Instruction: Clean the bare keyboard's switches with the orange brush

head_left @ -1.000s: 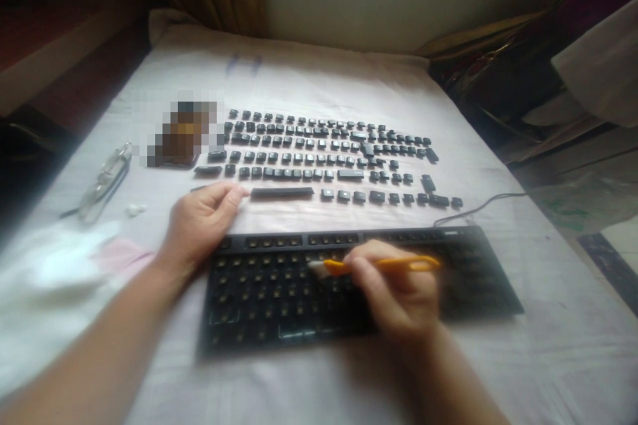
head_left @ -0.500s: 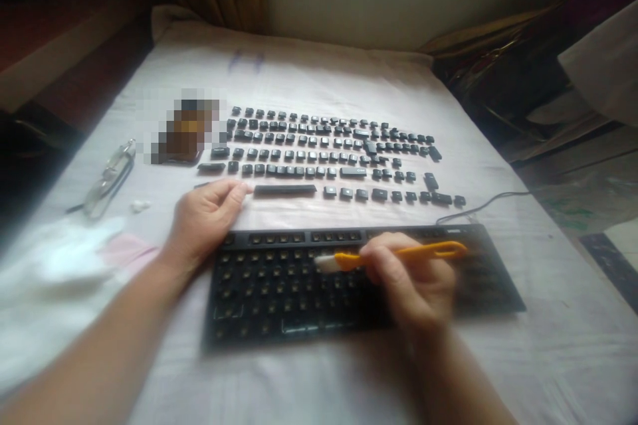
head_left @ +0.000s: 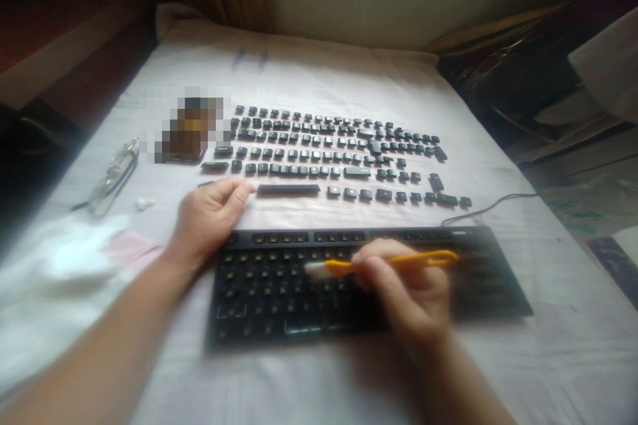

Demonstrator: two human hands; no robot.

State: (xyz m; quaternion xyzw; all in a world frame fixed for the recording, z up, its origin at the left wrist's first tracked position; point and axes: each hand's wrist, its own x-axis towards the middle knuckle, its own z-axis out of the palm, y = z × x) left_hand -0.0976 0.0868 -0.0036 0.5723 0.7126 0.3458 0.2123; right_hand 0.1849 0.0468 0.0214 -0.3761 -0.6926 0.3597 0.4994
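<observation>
- Gripping a slim orange-handled brush with pale bristles (head_left: 341, 267), our right hand (head_left: 406, 285) is closed around the handle, thumb against fingers, above the middle of the keyboard.
- We have the bristles pointing left over the far rows of a long black plastic keyboard (head_left: 339, 309) with its keycaps off; whether they touch it, we cannot tell.
- The keyboard lies flat on the near part of a pale cloth-covered surface (head_left: 309, 385), a thin dark cable (head_left: 491, 206) running right from its far edge.
- Our left hand (head_left: 207, 212) is at the keyboard's far left corner, fingers curled in and thumb against the forefinger; we cannot tell whether it has hold of anything.
- Just right of those fingertips lies a long black bar-shaped keycap (head_left: 289, 190).
- Beyond the keyboard we see small black keycaps (head_left: 304, 155) laid in rows.
- Far left of them is a brown thing (head_left: 187, 133) hidden by pixelation; farther left, clear eyeglasses (head_left: 113, 176).
- Near left, we see crumpled white cloth (head_left: 84, 246) beside a pink patch (head_left: 132, 248).
</observation>
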